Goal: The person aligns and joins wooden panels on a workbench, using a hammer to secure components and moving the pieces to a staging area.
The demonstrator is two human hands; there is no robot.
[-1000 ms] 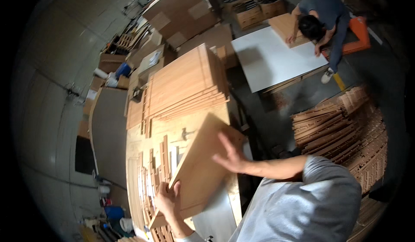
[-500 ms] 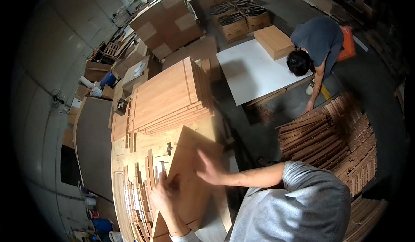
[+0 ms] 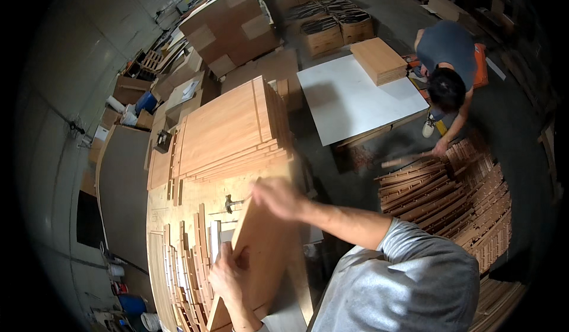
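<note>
1. Right hand has shifted from over the wooden panel's face to its far corner; blurred, grip cannot be told.
2. Left hand clamped on the panel's left edge, well apart from the right.
3. Panel tilted over the worktop's near right side.
4. Judgement: support both ends evenly, clear of the notched strips.
5. Right arm crosses from the right.

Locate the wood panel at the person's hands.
Head view, lower centre: the wood panel is over the workbench, right of the thin wood strips, with the left hand at its left edge and the right hand at its far end.
</note>
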